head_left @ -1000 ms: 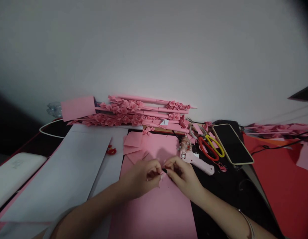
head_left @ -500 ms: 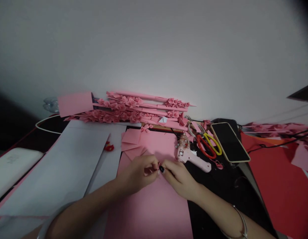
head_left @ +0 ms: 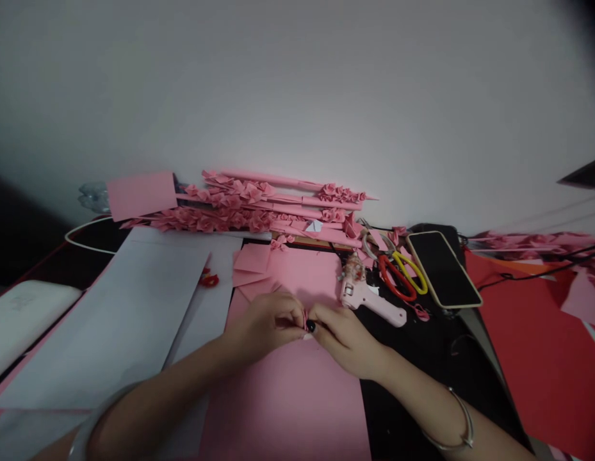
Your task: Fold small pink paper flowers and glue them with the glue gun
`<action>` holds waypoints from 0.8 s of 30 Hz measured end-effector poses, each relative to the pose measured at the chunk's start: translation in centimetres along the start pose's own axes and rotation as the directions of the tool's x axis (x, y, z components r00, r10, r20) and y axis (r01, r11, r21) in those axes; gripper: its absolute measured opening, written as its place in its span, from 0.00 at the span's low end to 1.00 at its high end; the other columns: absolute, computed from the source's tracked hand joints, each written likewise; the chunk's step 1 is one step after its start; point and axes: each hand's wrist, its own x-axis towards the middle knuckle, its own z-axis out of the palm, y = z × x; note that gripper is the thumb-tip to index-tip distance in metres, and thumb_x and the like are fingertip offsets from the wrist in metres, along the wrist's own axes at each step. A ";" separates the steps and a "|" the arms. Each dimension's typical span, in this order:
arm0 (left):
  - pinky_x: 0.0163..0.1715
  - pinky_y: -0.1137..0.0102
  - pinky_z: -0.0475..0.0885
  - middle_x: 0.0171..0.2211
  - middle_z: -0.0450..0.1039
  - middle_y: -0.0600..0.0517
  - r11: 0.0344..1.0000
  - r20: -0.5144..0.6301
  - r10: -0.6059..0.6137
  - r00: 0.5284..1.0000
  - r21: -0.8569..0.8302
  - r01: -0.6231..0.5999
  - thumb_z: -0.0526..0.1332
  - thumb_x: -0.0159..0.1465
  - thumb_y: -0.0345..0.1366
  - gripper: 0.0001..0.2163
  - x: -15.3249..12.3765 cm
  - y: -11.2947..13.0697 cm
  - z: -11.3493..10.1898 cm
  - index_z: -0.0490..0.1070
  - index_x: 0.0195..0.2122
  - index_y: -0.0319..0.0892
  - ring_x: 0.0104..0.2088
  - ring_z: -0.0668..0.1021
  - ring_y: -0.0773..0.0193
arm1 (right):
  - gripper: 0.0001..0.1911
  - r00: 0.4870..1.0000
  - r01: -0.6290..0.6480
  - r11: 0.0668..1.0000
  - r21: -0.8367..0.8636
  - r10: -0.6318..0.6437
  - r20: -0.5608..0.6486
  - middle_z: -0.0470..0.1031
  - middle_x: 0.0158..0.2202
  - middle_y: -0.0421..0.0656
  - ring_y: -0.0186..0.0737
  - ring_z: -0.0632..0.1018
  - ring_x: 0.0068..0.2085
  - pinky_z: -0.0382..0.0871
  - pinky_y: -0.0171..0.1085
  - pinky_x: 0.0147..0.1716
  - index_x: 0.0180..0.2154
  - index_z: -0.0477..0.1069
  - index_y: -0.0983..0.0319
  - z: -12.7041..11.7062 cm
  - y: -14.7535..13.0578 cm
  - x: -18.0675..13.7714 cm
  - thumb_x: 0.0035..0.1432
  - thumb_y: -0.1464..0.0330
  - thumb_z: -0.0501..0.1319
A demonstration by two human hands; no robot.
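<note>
A small piece of folded pink paper [head_left: 305, 320] is pinched between my two hands, mostly covered by the fingers. My left hand [head_left: 266, 326] grips it from the left with thumb and forefinger closed. From the right, my right hand [head_left: 348, 339] pinches the same piece, its dark-nailed thumb facing me. Both hands are over a large pink paper sheet [head_left: 287, 403]. Just beyond them lie several small pink paper squares [head_left: 252, 258]. A pale pink glue gun [head_left: 374, 302] rests to the right of my right hand.
Pink paper flower stems [head_left: 239, 198] are piled along the wall. Scissors with red and yellow handles [head_left: 398, 278] lie beside a phone [head_left: 445, 269]. White sheets [head_left: 114, 314] and a white power bank-like block [head_left: 31, 323] are on the left, red paper [head_left: 537, 346] on the right.
Both hands stay together on the pink paper piece, with a slight shift of the fingers. The whole view has moved a little; the things on the table lie as before.
</note>
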 end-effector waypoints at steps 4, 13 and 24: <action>0.30 0.75 0.68 0.29 0.74 0.51 0.999 -0.002 0.032 0.999 0.041 -0.032 0.64 0.55 0.26 0.03 0.0 0.3 0.0 0.73 0.25 0.38 0.31 0.76 0.66 | 0.08 1.000 0.014 1.000 0.017 -0.013 -0.005 0.59 0.23 0.34 0.32 0.62 0.23 0.54 0.32 0.25 0.29 0.59 0.60 0.0 -0.1 0.0 0.58 0.77 0.50; 0.30 0.74 0.67 0.29 0.75 0.51 0.980 0.014 0.118 0.993 0.158 -0.118 0.62 0.56 0.25 0.04 -0.2 0.1 0.1 0.73 0.25 0.38 0.31 0.76 0.65 | 0.09 1.000 -0.004 1.000 0.029 0.004 -0.006 0.56 0.21 0.33 0.30 0.59 0.22 0.51 0.31 0.23 0.27 0.56 0.59 0.0 -0.2 0.1 0.49 0.79 0.50; 0.34 0.73 0.71 0.31 0.74 0.50 0.987 -0.013 0.094 0.996 0.136 -0.091 0.57 0.56 0.25 0.05 -0.2 1.3 0.1 0.70 0.28 0.39 0.33 0.76 0.66 | 0.09 1.000 -0.018 1.000 -0.005 0.017 -0.025 0.55 0.21 0.33 0.31 0.58 0.22 0.52 0.32 0.22 0.26 0.53 0.59 0.1 -0.1 0.0 0.50 0.78 0.49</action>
